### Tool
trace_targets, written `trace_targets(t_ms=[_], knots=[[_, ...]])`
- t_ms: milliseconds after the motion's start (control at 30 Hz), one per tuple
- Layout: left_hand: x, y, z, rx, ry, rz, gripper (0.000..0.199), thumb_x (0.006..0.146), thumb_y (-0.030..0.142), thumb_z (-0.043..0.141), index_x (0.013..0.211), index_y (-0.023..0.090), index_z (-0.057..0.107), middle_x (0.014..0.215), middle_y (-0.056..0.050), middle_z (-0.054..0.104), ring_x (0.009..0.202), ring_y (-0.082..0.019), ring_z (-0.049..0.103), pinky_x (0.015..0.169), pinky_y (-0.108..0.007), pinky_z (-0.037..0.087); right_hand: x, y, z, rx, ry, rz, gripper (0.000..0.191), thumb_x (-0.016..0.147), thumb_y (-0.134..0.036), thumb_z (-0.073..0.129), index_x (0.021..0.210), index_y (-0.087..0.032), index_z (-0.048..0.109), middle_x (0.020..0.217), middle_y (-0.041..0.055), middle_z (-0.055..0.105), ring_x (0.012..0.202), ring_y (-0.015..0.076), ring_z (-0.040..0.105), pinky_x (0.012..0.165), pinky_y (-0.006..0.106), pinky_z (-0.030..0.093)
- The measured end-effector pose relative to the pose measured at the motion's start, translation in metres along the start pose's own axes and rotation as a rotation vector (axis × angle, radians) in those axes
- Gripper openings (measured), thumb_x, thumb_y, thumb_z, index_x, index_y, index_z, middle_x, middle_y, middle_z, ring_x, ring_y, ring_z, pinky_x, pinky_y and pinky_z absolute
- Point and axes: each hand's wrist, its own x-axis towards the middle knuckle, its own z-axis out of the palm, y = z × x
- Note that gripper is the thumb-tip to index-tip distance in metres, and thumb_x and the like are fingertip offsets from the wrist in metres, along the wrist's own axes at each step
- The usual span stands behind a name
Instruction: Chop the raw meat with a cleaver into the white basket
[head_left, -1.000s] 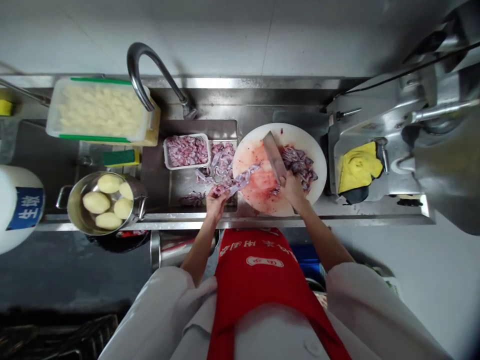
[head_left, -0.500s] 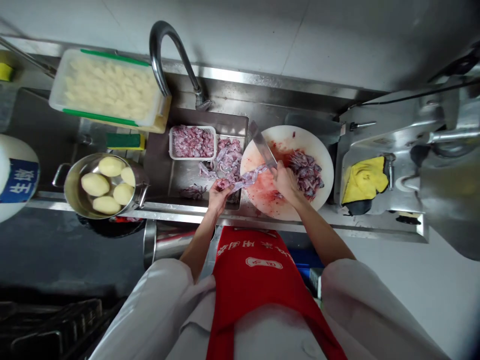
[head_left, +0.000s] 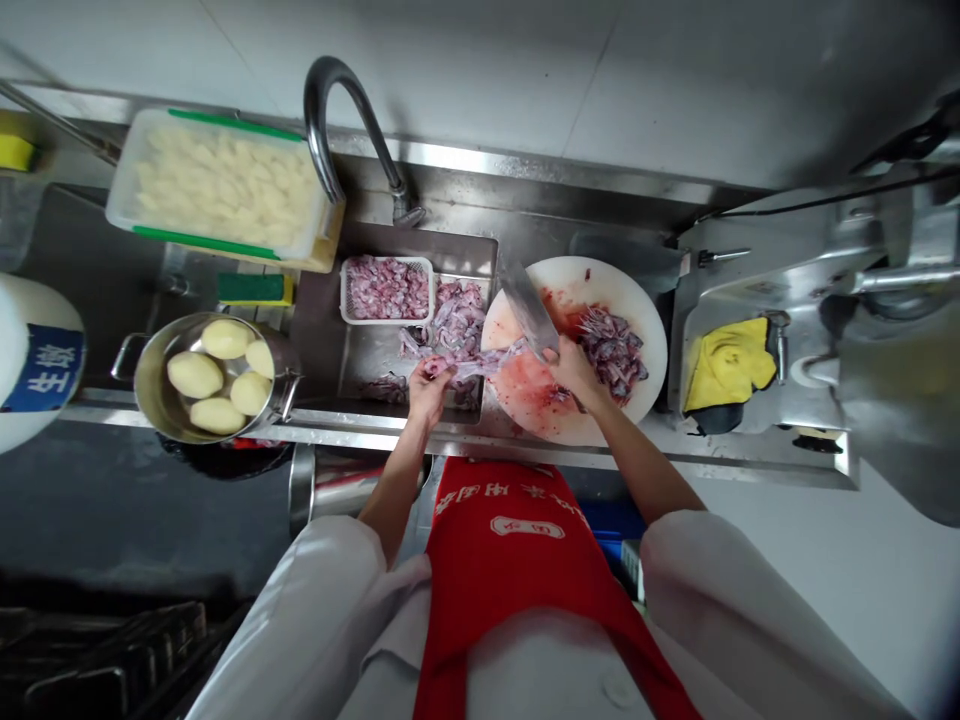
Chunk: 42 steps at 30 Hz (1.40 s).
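Your left hand (head_left: 427, 389) pinches the left end of a strip of meat (head_left: 484, 363), which reaches from over the sink (head_left: 358, 362) to the round board (head_left: 541, 418), its right end just beside the cleaver (head_left: 531, 308). Your right hand (head_left: 578, 368) grips the cleaver, near the pile of meat (head_left: 616, 358). For a clean cut, I'd draw the strip taut, lay it flat and have your left fingers well clear of the blade.

The cleaver (head_left: 531, 312) is now shifted leftward, its tip carried past the white board's (head_left: 630, 308) rim, while the meat strip (head_left: 484, 361) is drawn farther sinkward by the left hand (head_left: 427, 394).
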Motion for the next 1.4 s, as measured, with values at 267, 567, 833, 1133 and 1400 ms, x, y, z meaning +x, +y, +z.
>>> trace_targets(t_ms=[267, 567, 833, 1133, 1400], knots=[[-0.004, 0.051, -0.002, 0.064, -0.065, 0.227, 0.047, 0.055, 0.026, 0.091, 0.091, 0.018, 0.062, 0.08, 0.004, 0.062, 0.066, -0.005, 0.056, 0.066, -0.017, 0.047, -0.037, 0.062, -0.011, 0.054, 0.101, 0.188, 0.039, 0.092, -0.031, 0.051, 0.118, -0.006, 0.066, 0.108, 0.0192, 0.072, 0.1, 0.0286, 0.066, 0.086, 0.034, 0.049], [-0.019, 0.088, 0.026, 0.186, -0.185, 0.297, 0.047, 0.055, 0.023, 0.093, 0.089, 0.017, 0.061, 0.075, 0.005, 0.06, 0.062, -0.004, 0.054, 0.063, -0.015, 0.046, -0.084, 0.01, 0.005, 0.033, 0.04, 0.089, 0.031, 0.097, -0.03, 0.044, 0.113, -0.011, 0.063, 0.094, 0.0152, 0.073, 0.089, 0.026, 0.066, 0.076, 0.03, 0.045], [-0.056, 0.078, 0.1, 0.024, -0.363, 0.339, 0.049, 0.06, 0.027, 0.094, 0.086, 0.022, 0.053, 0.075, 0.007, 0.056, 0.064, -0.005, 0.058, 0.068, -0.018, 0.053, -0.108, 0.075, 0.019, 0.089, 0.07, 0.204, 0.038, 0.094, -0.03, 0.048, 0.119, -0.006, 0.062, 0.102, 0.0182, 0.072, 0.098, 0.0293, 0.065, 0.08, 0.032, 0.046], [-0.024, -0.051, 0.085, 0.539, -0.161, 0.235, 0.039, 0.067, 0.04, 0.083, 0.078, 0.019, 0.053, 0.073, 0.004, 0.056, 0.063, -0.008, 0.052, 0.063, -0.021, 0.044, -0.111, 0.097, -0.007, -0.057, 0.04, 0.288, 0.034, 0.098, -0.033, 0.046, 0.116, -0.01, 0.063, 0.103, 0.0159, 0.072, 0.096, 0.027, 0.066, 0.077, 0.03, 0.043], [-0.012, -0.06, 0.046, 0.764, -0.117, 0.269, 0.033, 0.068, 0.037, 0.079, 0.083, 0.019, 0.057, 0.062, 0.006, 0.052, 0.053, -0.009, 0.044, 0.053, -0.02, 0.032, -0.116, 0.05, -0.024, -0.12, 0.072, 0.26, 0.038, 0.103, -0.032, 0.037, 0.126, -0.008, 0.055, 0.097, 0.0194, 0.072, 0.09, 0.0285, 0.069, 0.076, 0.033, 0.043]])
